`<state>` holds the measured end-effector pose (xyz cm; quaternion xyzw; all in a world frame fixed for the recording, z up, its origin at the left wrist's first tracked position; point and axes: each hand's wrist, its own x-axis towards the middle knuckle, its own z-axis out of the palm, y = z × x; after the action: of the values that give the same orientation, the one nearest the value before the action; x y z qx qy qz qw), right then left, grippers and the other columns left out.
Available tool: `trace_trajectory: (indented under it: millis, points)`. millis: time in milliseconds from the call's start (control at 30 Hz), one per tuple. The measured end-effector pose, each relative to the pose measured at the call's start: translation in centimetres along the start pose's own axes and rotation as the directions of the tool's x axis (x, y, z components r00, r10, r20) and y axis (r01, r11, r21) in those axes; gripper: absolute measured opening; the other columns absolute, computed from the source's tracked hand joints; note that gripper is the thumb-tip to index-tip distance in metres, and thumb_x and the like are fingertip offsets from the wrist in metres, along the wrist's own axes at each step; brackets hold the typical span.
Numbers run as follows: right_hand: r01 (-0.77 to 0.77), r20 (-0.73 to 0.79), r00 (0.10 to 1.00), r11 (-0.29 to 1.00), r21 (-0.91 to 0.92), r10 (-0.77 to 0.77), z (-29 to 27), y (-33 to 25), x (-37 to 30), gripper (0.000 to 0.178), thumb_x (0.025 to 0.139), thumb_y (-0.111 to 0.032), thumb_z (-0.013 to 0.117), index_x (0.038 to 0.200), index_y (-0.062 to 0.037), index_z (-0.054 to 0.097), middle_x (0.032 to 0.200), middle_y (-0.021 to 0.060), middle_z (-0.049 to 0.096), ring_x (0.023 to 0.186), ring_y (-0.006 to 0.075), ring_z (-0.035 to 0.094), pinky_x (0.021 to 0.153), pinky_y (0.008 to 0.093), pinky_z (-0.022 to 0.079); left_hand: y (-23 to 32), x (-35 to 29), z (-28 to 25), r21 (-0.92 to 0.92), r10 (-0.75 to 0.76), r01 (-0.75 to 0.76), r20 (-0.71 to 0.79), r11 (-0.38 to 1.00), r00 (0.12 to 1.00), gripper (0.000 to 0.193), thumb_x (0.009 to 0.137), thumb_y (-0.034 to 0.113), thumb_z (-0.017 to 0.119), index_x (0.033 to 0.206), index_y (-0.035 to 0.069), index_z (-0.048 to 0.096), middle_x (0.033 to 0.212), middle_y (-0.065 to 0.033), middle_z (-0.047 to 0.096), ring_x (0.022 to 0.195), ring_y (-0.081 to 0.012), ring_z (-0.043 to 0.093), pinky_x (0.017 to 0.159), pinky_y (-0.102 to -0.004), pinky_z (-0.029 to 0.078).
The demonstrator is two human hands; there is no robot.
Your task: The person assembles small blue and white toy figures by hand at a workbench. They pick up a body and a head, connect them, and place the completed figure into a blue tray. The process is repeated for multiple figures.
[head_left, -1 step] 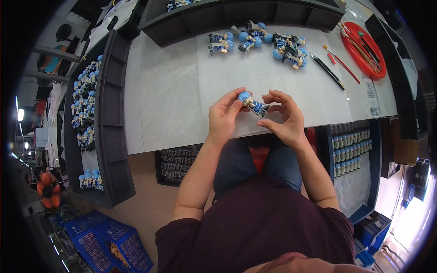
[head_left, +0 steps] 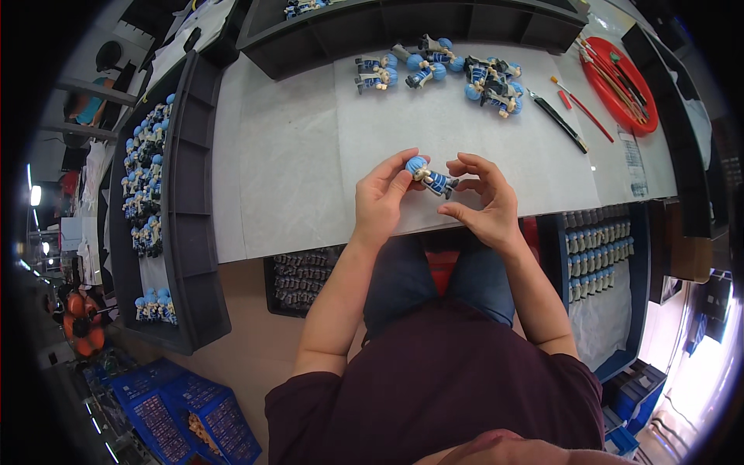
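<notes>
Nothing visibly moved since earlier

Left of the red dish (head_left: 598,84), the left grip (head_left: 378,198) pinches one figurine (head_left: 431,177) at its head; the right grip (head_left: 492,209), loosely spread, curves by its feet. If that pinch slackens, it could drop. Also left of the dish: one black tool (head_left: 559,123), one brush (head_left: 583,110), one red block (head_left: 564,100), at least seven heaped figurines (head_left: 494,84).

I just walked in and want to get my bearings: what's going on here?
A person at a table holds a small blue-haired figurine in the left hand, thumb and fingers at its head end. The right hand is open and curved around its feet; whether it touches them I can't tell. Similar figurines lie in loose groups farther back. To their right are a black pen-like tool and a red dish of brushes.
</notes>
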<state>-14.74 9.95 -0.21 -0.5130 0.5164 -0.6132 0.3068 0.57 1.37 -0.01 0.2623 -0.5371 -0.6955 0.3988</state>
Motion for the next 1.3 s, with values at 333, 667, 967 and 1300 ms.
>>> trace_trajectory:
  millis: [333, 667, 967, 1300]
  points:
    - [-0.004, 0.009, 1.0, 0.999, -0.04, 0.004, 0.3, -0.2, 0.0, 0.059, 0.062, -0.004, 0.078, 0.115, -0.0033, 0.052, 0.111, 0.0111, 0.057, 0.099, 0.0188, 0.056, 0.077, 0.0282, 0.049, 0.3, -0.3, -0.2, 0.005, 0.03, -0.03, 0.02, 1.0, 0.999, 0.031, 0.09, 0.0, 0.043, 0.12, -0.003, 0.049, 0.112, -0.0168, 0.058, 0.095, -0.0162, 0.058, 0.083, -0.0278, 0.048]
    - [0.372, -0.098, 0.902, 0.873, -0.316, -0.42, -0.3, -0.2, -0.9, 0.038, 0.069, -0.002, 0.068, 0.105, -0.0027, 0.057, 0.095, 0.0127, 0.057, 0.087, 0.0287, 0.057, 0.074, 0.0356, 0.048, -0.6, -0.4, 0.3, 0.168, 0.082, -0.066, -0.088, 0.984, 0.993, 0.029, 0.086, 0.011, 0.059, 0.108, -0.006, 0.056, 0.097, -0.0132, 0.06, 0.081, -0.0169, 0.06, 0.071, -0.0266, 0.051]
    - [-0.122, -0.808, 0.502, 0.899, -0.42, -0.309, -18.3, -0.3, -7.7, 0.017, 0.079, -0.003, 0.063, 0.096, -0.0026, 0.061, 0.088, 0.0107, 0.063, 0.078, 0.0155, 0.06, 0.065, 0.0257, 0.047, -0.7, -0.6, 1.2, 0.384, 0.116, -0.108, 0.003, 0.917, 0.993, 0.025, 0.09, 0.014, 0.052, 0.105, -0.005, 0.056, 0.101, -0.0122, 0.061, 0.078, -0.0138, 0.054, 0.065, -0.0245, 0.045]
    - [-0.892, -0.981, -0.003, 0.445, -0.084, -0.193, -40.2, 12.7, -30.3, 0.019, 0.079, -0.013, 0.06, 0.097, -0.0073, 0.063, 0.09, 0.0115, 0.066, 0.084, 0.023, 0.063, 0.075, 0.0319, 0.048, -0.6, -0.6, 1.5, 0.44, 0.098, -0.074, -0.031, 0.895, 0.995, 0.023, 0.089, 0.01, 0.052, 0.106, -0.005, 0.056, 0.102, -0.0113, 0.061, 0.076, -0.0113, 0.053, 0.065, -0.0226, 0.044]
